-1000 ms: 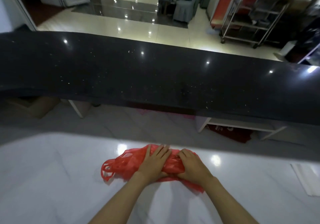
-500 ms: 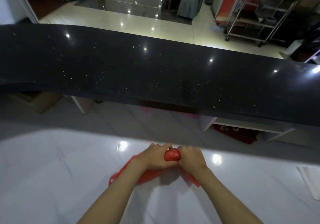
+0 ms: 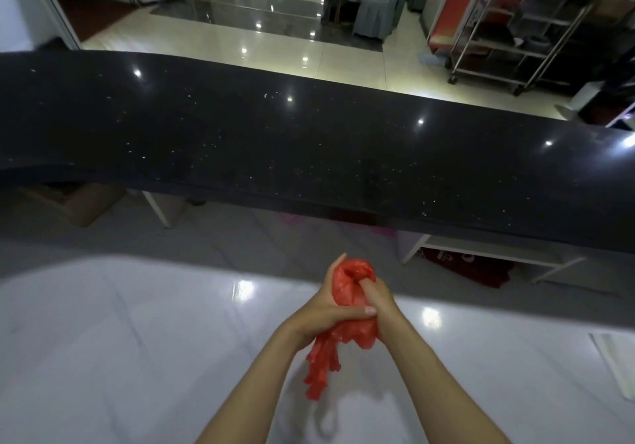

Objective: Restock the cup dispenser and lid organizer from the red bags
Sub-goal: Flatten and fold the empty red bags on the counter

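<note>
**Empty red bag wadded up and lifted off the counter**

A second ago the red bag lay flat under both palms on the white marble counter; now it is bunched and raised above it. Left hand wraps the wad, thumb across it. Right hand clasps the other side, one finger tucked into the top. Thin crinkly film, tail dangling limp. Judgement: bag emptied, this stage is tidying. Dispenser and organizer not in view.

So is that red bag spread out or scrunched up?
Scrunched up. The bag is bunched between both hands, left hand and right hand gripping it, one crumpled end dangling above the counter.
</note>
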